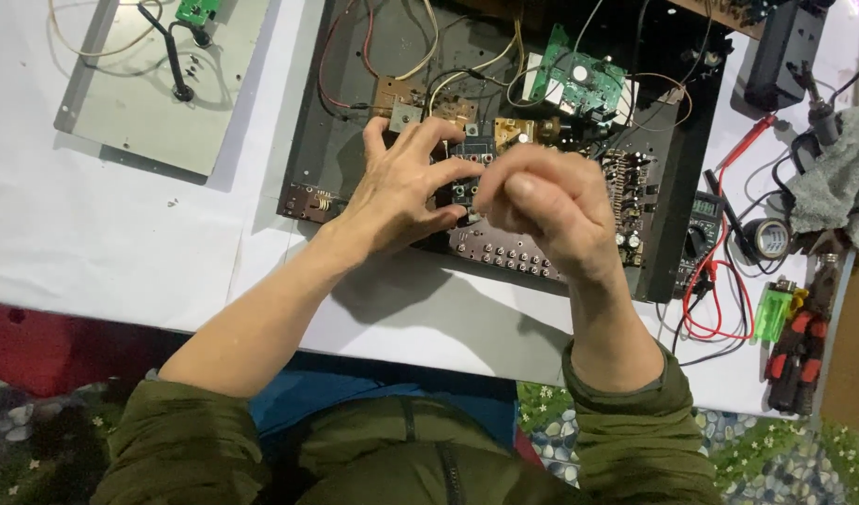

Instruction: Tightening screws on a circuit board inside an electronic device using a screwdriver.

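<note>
Both hands crowd one small black component point(471, 178) in the open chassis point(303, 159): left hand point(401, 182) fingers spread bracing it, right hand point(546, 201) curled, pinching. A slip could snag the loose wires point(429, 56) nearby.

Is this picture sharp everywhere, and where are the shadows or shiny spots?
In the head view, the right hand looks slightly soft, probably motion blur, while the left hand and the green circuit board read sharp; both arms cast soft shadows on the white table cover; light is even, with mild glare at the cover's top right.
</note>
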